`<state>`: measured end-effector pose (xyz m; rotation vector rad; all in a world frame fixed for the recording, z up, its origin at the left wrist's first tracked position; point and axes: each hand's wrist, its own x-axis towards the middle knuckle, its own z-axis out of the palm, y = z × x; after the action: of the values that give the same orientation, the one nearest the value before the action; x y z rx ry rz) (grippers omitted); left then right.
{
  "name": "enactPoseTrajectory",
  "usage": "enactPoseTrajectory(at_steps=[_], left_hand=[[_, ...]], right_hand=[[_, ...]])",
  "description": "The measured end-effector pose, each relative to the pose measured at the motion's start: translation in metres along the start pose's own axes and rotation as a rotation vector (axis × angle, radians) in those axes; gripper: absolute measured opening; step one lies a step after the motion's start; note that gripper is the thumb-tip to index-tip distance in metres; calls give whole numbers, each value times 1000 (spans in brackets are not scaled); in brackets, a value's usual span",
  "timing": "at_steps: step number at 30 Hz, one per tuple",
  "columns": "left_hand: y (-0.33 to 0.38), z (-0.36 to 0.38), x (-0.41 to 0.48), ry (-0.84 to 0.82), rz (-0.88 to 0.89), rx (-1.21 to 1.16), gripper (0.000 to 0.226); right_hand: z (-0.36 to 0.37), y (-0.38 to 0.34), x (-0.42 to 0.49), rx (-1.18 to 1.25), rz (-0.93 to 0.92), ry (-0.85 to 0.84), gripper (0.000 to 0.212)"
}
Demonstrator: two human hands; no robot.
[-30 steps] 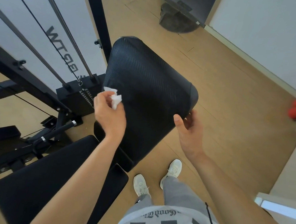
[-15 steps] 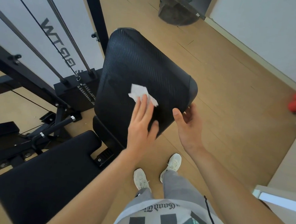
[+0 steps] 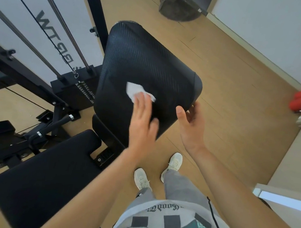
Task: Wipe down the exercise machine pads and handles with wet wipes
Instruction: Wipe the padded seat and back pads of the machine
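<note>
Wet wipe, soft and floppy, is being pressed flat under the spread left grip while the right grip is curling round the pad.

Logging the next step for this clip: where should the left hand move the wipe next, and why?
Probably sweep the left hand and its wet wipe upward toward the top of the back pad. Flat fingers press the wipe on the pad's lower middle, with much of the surface lying above it, and the right hand grips the pad's lower right corner, steadying it.
</note>
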<state>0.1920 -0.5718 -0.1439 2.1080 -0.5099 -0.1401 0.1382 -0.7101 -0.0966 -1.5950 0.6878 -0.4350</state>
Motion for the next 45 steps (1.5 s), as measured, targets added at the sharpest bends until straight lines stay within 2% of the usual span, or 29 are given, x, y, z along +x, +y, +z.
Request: enactPoseTrajectory(at_steps=[3,5,7,10,13,16,19,24,29,31,33,34,36,38,40,43,45], left_hand=[[2,24,-44,-150,296,145,77],[-10,25,-50,-176,367,254,78],[-23,16,-37,-142,275,271,77],[-44,-14,2,-89,-42,136,75],[-71,-53,51,-20,-232,16,76],[-84,-86,88,-20,-330,-32,72],[-74,-87,92,-20,-319,-34,73],[-20,-38,42,-44,-103,-6,85],[-2,-2,3,-194,423,293,87],[-15,-13,12,-237,556,435,83],[-24,-31,32,-250,603,520,80],[-26,-39,45,-229,567,522,80],[-26,-55,72,-139,382,455,82],[-27,-70,97,-46,150,316,83],[-30,-81,116,6,-4,160,81],[-24,-78,116,32,-82,43,81],[-11,-62,98,11,-30,73,84]], right_hand=[[-1,-2,1,0,0,-15,27],[-3,-4,1,-10,-6,-32,26],[-3,-5,1,-6,-6,-33,28],[-1,-4,-1,-21,-15,-27,34],[3,-3,-2,-40,-25,-3,38],[6,-4,-3,-60,-24,14,41],[7,-3,-3,-56,-23,20,42],[7,-3,-4,-27,-25,19,41],[4,-3,-2,21,-43,15,36],[4,-1,-2,15,-53,1,37],[5,0,-3,3,-52,-3,41],[6,0,-3,-5,-49,-2,43],[6,2,-2,-17,-42,6,42],[6,2,-2,-33,-44,10,41],[7,2,-3,-43,-46,14,41],[8,3,-3,-40,-39,17,43],[7,3,-3,-31,-32,14,41]])
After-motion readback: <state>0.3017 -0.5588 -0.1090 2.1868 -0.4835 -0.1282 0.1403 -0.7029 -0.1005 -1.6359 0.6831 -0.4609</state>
